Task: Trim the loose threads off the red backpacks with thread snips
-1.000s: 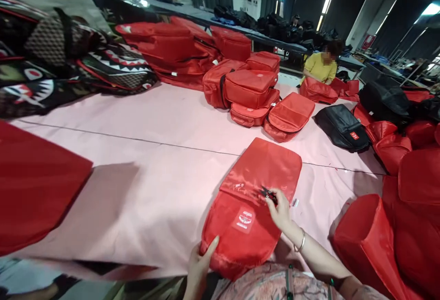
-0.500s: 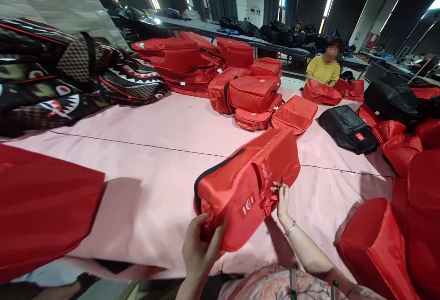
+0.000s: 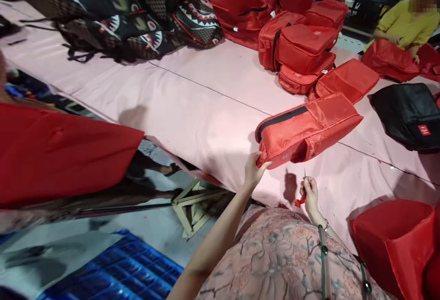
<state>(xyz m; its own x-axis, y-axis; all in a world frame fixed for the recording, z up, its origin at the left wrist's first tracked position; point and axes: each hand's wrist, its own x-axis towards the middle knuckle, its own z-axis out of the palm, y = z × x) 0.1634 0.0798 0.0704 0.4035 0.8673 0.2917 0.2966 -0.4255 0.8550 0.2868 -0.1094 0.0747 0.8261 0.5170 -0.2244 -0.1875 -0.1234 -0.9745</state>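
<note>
At the pink-covered bench [image 3: 192, 107], you work bare-handed on a red backpack [image 3: 305, 130], which is on its side just in front of you, black zip facing up at its L end. Your left hand [image 3: 255, 170] has its grip closed on the near L corner, thumb and fingers pinching the fabric. Your right hand [image 3: 311, 193], a bracelet [image 3: 326, 225] at the wrist, is over the bench nr the front edge, apart from the backpack; its grip is narrow, holding a small pointed tool [image 3: 305, 177], tip up, w/ a small red strip [image 3: 300, 200] hanging at the fingers. How far the tool's blades are open, you can't tell from here.

Just behind the backpack lies a flat red bag [image 3: 354, 80], next to a stack of red bags [image 3: 302, 48]. Patterned bags [image 3: 137, 30] w/ shark-teeth prints are piled at far L. To the R sit a black bag [image 3: 409, 117] w/ a red label and, closer to you, a bulky red bag [image 3: 395, 240]. Across the bench, a person in a yellow top [image 3: 409, 23] has hands at another red bag [image 3: 390, 61]. Red fabric [image 3: 62, 153] juts in at L, above floor level; a blue pallet [image 3: 117, 268] is on the floor below.
</note>
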